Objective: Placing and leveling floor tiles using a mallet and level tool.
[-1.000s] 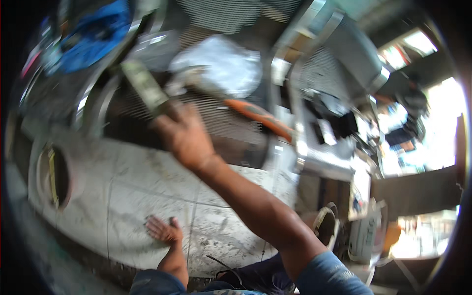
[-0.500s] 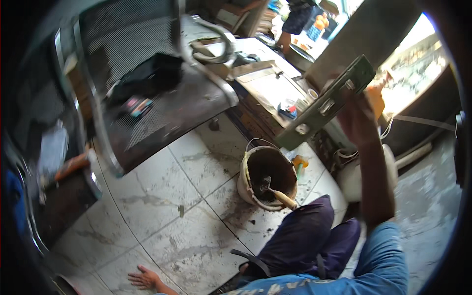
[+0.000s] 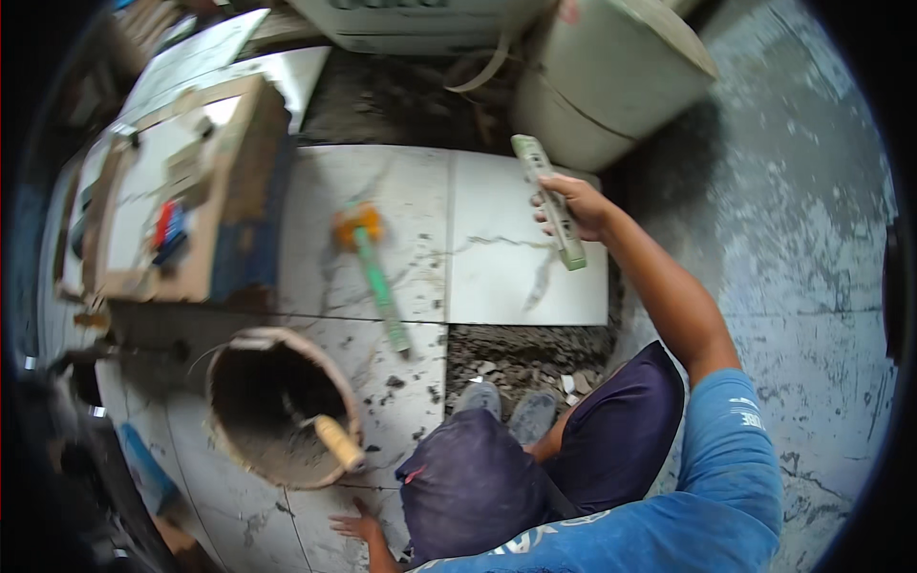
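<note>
My right hand is closed around a pale green spirit level, held just above a white marbled tile bordered below by exposed rubble. My left hand rests with fingers spread on the tiled floor at the lower middle, just below a grimy bucket of dark grey mix; a wooden-handled tool leans in the bucket. A blurred mallet with an orange head and green handle lies on the tile left of the level.
At the upper left, a cardboard box has small red and blue items on top. A large pale drum stands at the top right, beside a rough grey surface. My bent knees and grey-shod feet are at the bottom middle.
The view has swung from metal chairs to the floor tiles. My right hand picked up the level from a chair seat and brought it over the tile; my left hand stays down.
</note>
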A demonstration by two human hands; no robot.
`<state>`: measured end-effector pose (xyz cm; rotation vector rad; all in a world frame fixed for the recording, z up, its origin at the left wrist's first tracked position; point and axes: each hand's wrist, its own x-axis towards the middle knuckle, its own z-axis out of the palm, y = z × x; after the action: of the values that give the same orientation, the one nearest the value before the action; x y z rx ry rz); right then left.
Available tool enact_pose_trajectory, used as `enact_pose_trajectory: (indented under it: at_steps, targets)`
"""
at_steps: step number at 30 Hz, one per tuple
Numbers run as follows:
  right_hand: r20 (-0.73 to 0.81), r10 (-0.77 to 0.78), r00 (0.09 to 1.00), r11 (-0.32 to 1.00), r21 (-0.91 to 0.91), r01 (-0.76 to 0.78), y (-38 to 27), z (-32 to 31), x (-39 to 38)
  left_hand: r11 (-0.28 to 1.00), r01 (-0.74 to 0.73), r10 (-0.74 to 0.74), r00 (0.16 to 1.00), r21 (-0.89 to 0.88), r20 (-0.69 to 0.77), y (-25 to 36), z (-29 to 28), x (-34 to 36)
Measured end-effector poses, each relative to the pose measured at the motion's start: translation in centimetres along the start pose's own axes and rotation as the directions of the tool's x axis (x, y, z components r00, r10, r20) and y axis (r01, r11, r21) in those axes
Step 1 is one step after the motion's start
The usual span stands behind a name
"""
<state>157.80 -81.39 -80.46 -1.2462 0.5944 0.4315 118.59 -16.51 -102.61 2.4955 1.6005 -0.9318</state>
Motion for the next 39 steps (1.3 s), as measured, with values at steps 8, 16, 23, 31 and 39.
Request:
enact_pose_trajectory:
  at_steps: [8, 16, 23, 31, 39]
  targets:
    - [-0.047, -0.012, 0.999, 0.971, -0.24, 0.0, 10.0, -11.4, 0.8, 0.991, -0.053, 0.056, 0.998, -0.12, 0.022, -1.5, -0.2, 2.1]
    - [-0.172, -0.467, 0.867, 0.349, -0.937, 0.001, 11.4, -12.5, 4.2, 0.926, -0.357, 0.369, 0.925, -0.119, 0.094, 4.1, -4.4, 1.5]
    - [-0.049, -0.569, 0.821, 0.161, -0.986, 0.053, 13.6, -14.9, 7.2, 0.733, -0.648, 0.679, 0.679, -0.206, 0.28, 9.0, -2.8, -5.0]
    - [-0.199, -0.41, 0.89, 0.403, -0.915, -0.019, 13.1, -17.5, 4.5, 0.592, -0.593, 0.795, 0.538, -0.546, 0.279, 23.8, -7.3, -19.5]
    - [-0.099, -0.588, 0.803, 0.367, -0.917, 0.155, 15.0, -20.7, 5.0, 0.47, -0.667, 0.878, 0.42, -0.578, 0.23, 28.1, -5.7, -20.8]
